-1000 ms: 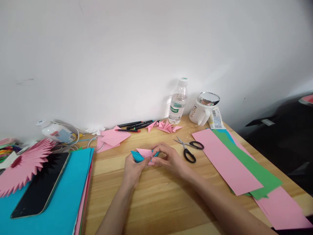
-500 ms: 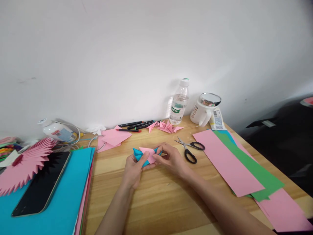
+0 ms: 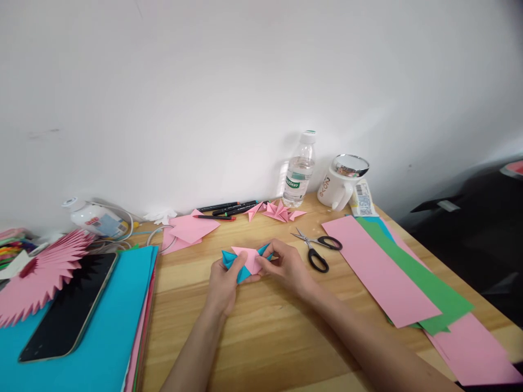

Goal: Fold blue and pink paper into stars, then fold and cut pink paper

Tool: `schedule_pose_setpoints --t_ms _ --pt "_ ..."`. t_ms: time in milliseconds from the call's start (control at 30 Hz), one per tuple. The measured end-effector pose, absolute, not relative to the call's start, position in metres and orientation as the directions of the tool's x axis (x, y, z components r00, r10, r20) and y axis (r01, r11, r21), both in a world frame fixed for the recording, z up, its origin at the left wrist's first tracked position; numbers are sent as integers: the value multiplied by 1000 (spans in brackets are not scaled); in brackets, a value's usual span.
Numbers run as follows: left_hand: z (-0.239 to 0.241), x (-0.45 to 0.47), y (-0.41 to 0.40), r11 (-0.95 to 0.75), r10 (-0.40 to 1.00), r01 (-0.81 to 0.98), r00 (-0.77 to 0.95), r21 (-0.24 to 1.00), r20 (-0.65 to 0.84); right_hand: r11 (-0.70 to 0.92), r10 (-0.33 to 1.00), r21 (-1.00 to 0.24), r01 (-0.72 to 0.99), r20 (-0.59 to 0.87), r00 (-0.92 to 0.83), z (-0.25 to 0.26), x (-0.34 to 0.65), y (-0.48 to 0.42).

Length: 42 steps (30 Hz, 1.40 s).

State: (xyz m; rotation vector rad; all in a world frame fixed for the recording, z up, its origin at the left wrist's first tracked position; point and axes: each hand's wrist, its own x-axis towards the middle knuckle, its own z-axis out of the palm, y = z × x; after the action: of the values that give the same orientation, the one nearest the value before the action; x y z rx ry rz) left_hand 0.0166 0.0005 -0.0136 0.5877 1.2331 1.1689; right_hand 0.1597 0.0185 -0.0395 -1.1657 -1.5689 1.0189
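Observation:
A folded blue and pink origami piece (image 3: 250, 258) is held between both hands above the wooden table. My left hand (image 3: 224, 279) grips its left side, the thumb lying across the front where blue meets pink. At the right end, my right hand (image 3: 283, 265) pinches the paper between thumb and fingers; fingers of both hands partly cover the piece. Scissors (image 3: 314, 247) with black handles lie to the right of my right hand, blades slightly apart. Behind the hands, several small pink folded pieces (image 3: 278, 211) rest on the table.
Pens (image 3: 229, 208) and pink paper squares (image 3: 192, 228) lie near the wall. A water bottle (image 3: 300, 171) and white mug (image 3: 341, 185) stand at the back. Pink strips (image 3: 379, 272) and green sheets lie right. A phone (image 3: 71, 307) rests on blue paper (image 3: 116, 326) at left.
Both hands keep hold of the origami piece. It has shifted very slightly, and a little more of its lower blue part shows beside the left thumb.

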Motion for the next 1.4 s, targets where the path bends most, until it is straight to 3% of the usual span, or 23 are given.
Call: schedule_pose_setpoints --t_ms 300,433,667,867,1067,1267,1400 --pt "-18 15 2 337 919 -352 -79 873 -387 8 986 -1000 3 7 -169 -40 157 16" --pt "-16 15 2 315 923 -366 -97 876 -372 -13 956 -995 -100 17 -294 -33 162 17" --pt "-14 17 -1 299 940 -343 -53 890 -337 123 966 -988 96 96 -242 -33 167 21" --pt "-18 17 -1 282 948 -337 -46 898 -315 20 984 -999 40 12 -180 -34 166 23" --pt "-14 14 2 286 939 -367 -78 885 -336 40 918 -997 -72 65 -391 -24 177 30" --pt "-13 16 0 289 942 -372 -52 882 -331 10 970 -992 -123 39 -241 -29 172 28" --pt "-17 18 -1 273 947 -355 -66 894 -316 79 995 -995 -64 83 -57 -34 164 22"
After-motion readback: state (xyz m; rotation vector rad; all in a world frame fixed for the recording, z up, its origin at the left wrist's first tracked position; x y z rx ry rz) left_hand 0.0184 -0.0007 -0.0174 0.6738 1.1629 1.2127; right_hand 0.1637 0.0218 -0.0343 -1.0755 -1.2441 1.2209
